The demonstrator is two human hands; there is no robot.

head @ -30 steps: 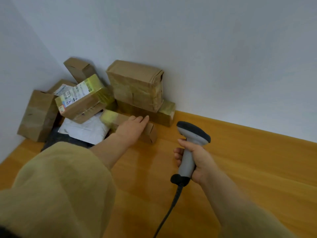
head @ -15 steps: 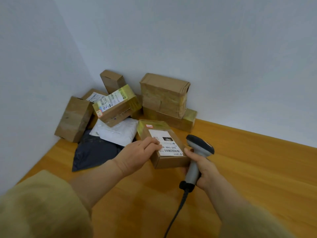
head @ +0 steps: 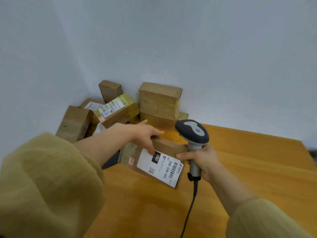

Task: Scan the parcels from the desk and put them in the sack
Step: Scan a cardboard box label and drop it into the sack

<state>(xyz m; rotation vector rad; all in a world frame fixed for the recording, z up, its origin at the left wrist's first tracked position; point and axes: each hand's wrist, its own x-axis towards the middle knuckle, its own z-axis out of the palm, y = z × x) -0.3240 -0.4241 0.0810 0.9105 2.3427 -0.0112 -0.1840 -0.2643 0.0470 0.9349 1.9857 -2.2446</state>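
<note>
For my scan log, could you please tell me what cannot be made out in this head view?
In the head view:
- Sack: not in frame.
- Barcode scanner window: faces away, so its aim at the parcel is unclear.
- Cable: cut off by the bottom edge.
- Dark mailer: mostly hidden by the left forearm and parcel.
- Left hand: its back hides whether it grips the parcel.
- Yellow-taped box label: print too small.

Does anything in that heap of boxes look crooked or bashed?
Yes. The corner pile is jumbled: the labelled box lies tilted across others, a small box behind it stands askew, and the big box is crumpled at its right end. The parcel in the left hand, by the right hand's scanner, looks sound.
</note>
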